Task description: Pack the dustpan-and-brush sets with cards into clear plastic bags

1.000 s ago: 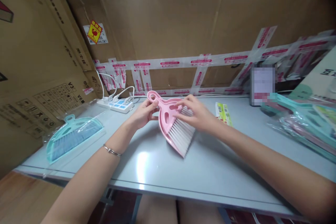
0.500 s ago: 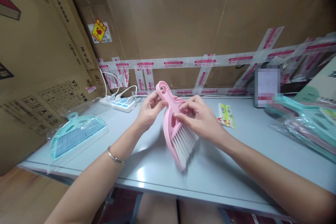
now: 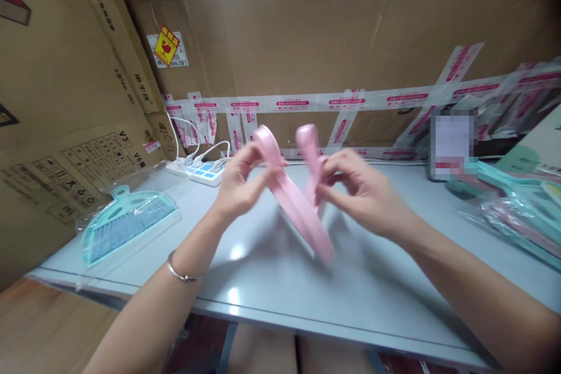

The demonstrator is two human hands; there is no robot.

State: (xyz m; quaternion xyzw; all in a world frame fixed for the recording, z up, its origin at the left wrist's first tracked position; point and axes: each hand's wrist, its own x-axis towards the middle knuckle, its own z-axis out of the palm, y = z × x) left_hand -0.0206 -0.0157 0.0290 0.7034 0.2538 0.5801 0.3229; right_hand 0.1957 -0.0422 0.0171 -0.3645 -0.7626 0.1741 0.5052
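My left hand pinches the handle of a pink dustpan, which is turned edge-on and slants down to the right above the table. Fingers closed, my right hand grips a pink hand brush upright beside it. The handles stand apart, while lower down the two pieces overlap in view; whether they touch there I cannot tell. Both are blurred, and the brush's bristles are hidden.
On the grey table, a wrapped teal dustpan set lies left and more wrapped sets lie right. A power strip, a dark upright device and a large taped carton are at the back.
The brush and dustpan, nested together before, now have their handles apart. My right hand has moved a little right with the brush, and the dustpan has turned edge-on.
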